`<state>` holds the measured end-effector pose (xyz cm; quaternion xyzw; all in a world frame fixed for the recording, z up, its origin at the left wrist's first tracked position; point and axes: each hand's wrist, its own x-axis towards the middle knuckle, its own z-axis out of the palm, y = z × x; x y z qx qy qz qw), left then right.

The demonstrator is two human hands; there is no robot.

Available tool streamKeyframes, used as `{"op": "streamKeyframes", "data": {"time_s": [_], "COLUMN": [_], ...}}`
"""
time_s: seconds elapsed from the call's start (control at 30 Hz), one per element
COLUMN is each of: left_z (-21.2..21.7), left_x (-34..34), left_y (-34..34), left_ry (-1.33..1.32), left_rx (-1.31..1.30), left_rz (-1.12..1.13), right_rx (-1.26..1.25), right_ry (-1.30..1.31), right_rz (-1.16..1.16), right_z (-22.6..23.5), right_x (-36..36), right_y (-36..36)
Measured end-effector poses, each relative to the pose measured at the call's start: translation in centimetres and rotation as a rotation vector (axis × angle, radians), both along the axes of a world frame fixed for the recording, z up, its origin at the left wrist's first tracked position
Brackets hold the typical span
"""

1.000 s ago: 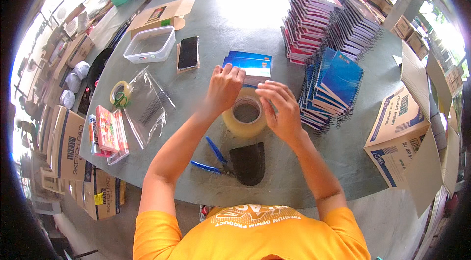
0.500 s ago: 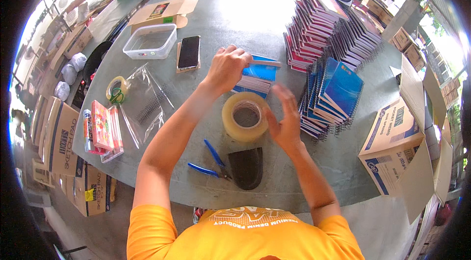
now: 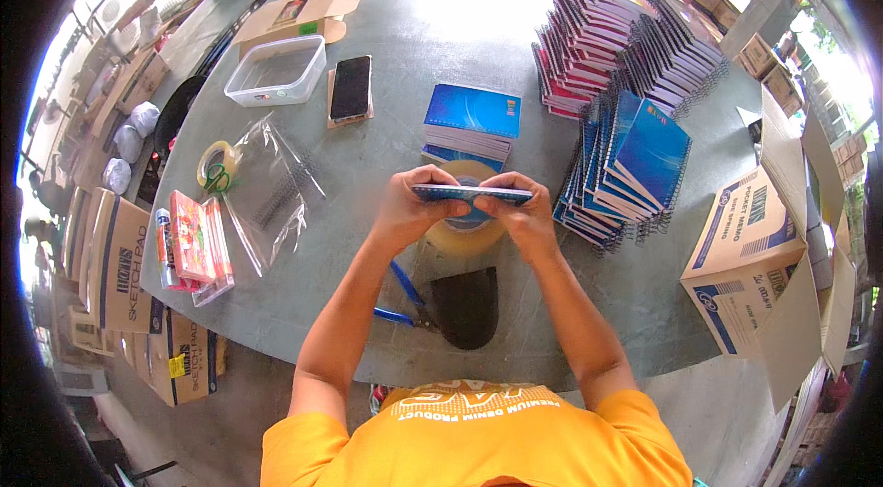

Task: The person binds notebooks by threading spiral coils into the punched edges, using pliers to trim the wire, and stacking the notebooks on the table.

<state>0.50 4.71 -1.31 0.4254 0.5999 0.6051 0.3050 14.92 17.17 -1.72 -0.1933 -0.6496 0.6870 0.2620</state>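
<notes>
Between my left hand point(image 3: 407, 211) and my right hand point(image 3: 522, 218) is a thin blue-covered memo pad point(image 3: 474, 194), gripped at both ends and seen nearly edge-on, thumbs on its near side. It is held above a large roll of clear tape point(image 3: 460, 244), which it partly hides along with my hands. Just beyond lies a stack of blue memo pads point(image 3: 472, 110). Nearer to me on the table are blue-handled pliers point(image 3: 405, 292) and a dark rounded flat piece point(image 3: 465, 308).
Spiral notebooks stand in tall piles, red point(image 3: 579, 45) and blue point(image 3: 644, 156), on the right. An open carton point(image 3: 736, 229) sits at the table's right edge. Leftward are a clear plastic tub point(image 3: 276, 73), a phone point(image 3: 351, 87), clear plastic wrap point(image 3: 271, 183), and green-handled scissors point(image 3: 217, 177).
My left hand has come back toward me from the blue stack, and my right hand has moved in to meet it. Both now grip one memo pad over the tape roll.
</notes>
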Motion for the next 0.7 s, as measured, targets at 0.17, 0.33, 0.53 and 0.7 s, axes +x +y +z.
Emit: {"op": "streamKeyframes", "data": {"time_s": [0.17, 0.33, 0.53, 0.7], "left_z": [-1.0, -3.0, -1.5, -2.5], "left_x": [0.0, 1.1, -2.1, -10.3], "left_y": [-0.7, -0.1, -4.3, -17.2], "left_ry": [0.015, 0.014, 0.743, 0.851], "left_rx": [0.002, 0.096, 0.134, -0.629], "left_rz": [-0.02, 0.033, 0.18, 0.758], "right_rx": [0.172, 1.074, 1.297, 1.246], "right_ry": [-0.069, 0.115, -0.197, -0.132], "right_rz": [0.001, -0.441, -0.12, -0.052], "right_z": [-0.1, 2.1, 3.9, 3.5], "right_x": [0.6, -0.2, -1.2, -1.7], "right_y": [0.5, -1.6, -3.6, -3.1]}}
